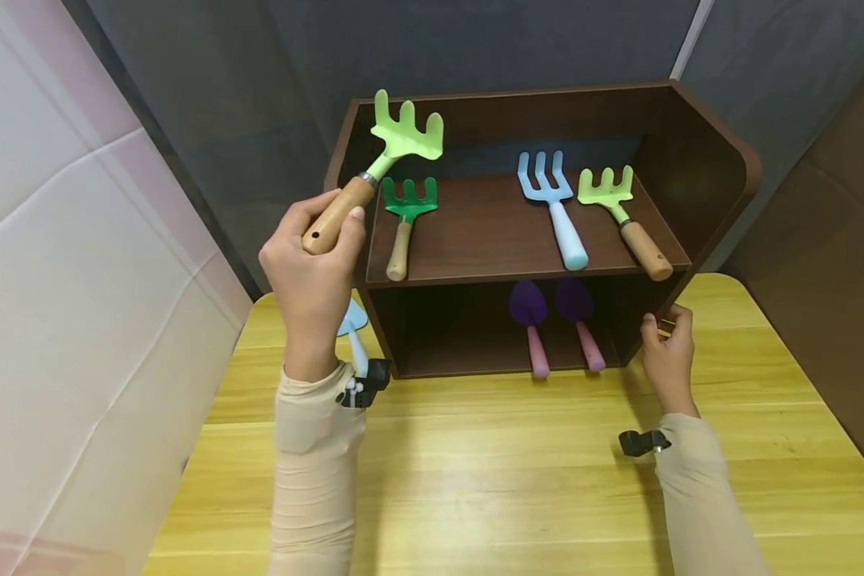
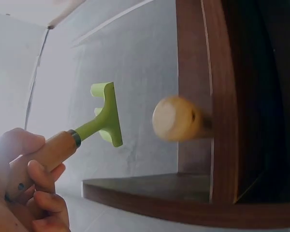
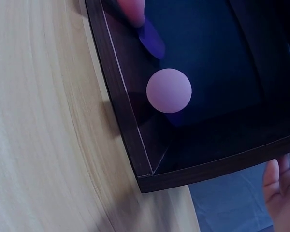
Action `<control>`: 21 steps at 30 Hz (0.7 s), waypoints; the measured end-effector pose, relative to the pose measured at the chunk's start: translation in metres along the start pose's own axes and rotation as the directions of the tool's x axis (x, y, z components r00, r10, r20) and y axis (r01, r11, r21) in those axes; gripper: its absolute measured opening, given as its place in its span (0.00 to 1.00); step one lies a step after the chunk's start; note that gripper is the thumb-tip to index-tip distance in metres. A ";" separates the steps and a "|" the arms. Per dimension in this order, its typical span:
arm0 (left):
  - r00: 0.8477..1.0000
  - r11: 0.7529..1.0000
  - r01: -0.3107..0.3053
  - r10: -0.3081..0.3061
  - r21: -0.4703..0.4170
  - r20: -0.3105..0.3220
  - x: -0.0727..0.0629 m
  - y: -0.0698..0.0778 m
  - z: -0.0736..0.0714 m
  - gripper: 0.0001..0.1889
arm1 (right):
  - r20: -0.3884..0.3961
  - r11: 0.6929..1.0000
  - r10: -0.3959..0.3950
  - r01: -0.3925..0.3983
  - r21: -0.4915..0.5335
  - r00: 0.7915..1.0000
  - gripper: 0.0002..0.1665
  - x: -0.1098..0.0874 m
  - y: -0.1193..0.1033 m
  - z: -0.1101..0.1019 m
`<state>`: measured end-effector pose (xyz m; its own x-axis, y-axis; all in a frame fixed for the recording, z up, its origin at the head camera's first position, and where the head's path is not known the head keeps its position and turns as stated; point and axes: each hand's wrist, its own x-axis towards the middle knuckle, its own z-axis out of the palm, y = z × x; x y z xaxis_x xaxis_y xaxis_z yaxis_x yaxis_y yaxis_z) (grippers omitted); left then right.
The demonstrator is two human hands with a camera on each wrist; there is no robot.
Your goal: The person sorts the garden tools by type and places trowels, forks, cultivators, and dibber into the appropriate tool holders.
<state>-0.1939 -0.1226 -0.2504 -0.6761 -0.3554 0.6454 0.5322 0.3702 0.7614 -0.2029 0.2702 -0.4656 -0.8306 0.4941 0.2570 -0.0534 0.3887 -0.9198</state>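
Observation:
My left hand (image 1: 313,264) grips the wooden handle of a light green hand rake (image 1: 406,136), thumb along one side. The rake is raised above the left end of a dark brown two-tier shelf (image 1: 475,276), prongs upward. In the left wrist view, the rake's head (image 2: 106,116) is in the air beside the shelf frame (image 2: 224,106). Below it in the head view, a dark green hand rake (image 1: 406,212) lies on the upper tier. My right hand (image 1: 670,356) is at the shelf's lower right side, fingers loosely bent, fingertips right by the side panel's edge.
On the upper tier's right lie a light blue hand fork (image 1: 565,232) and another light green rake (image 1: 644,248). Two purple trowels with pink handles (image 1: 538,352) lie on the lower tier. A light blue trowel (image 1: 358,348) is on the wooden table (image 1: 504,480), left of the shelf.

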 end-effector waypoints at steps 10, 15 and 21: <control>0.998 0.997 0.032 -0.035 0.069 0.047 -0.015 -0.010 0.008 0.14 | 0.010 1.000 0.026 -0.026 -0.005 1.000 0.22 0.003 0.003 -0.001; 0.996 0.995 0.057 -0.061 0.076 0.060 -0.023 -0.015 0.014 0.15 | 0.005 1.000 0.019 -0.019 -0.002 1.000 0.22 0.003 0.004 -0.001; 0.995 0.993 0.068 -0.076 0.101 0.071 -0.031 -0.021 0.020 0.15 | 0.003 1.000 0.014 -0.014 -0.004 1.000 0.22 0.001 0.002 -0.001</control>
<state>-0.1945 -0.1019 -0.2872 -0.7491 -0.3201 0.5800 0.4308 0.4297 0.7936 -0.2032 0.2721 -0.4666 -0.8327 0.4974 0.2434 -0.0396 0.3851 -0.9220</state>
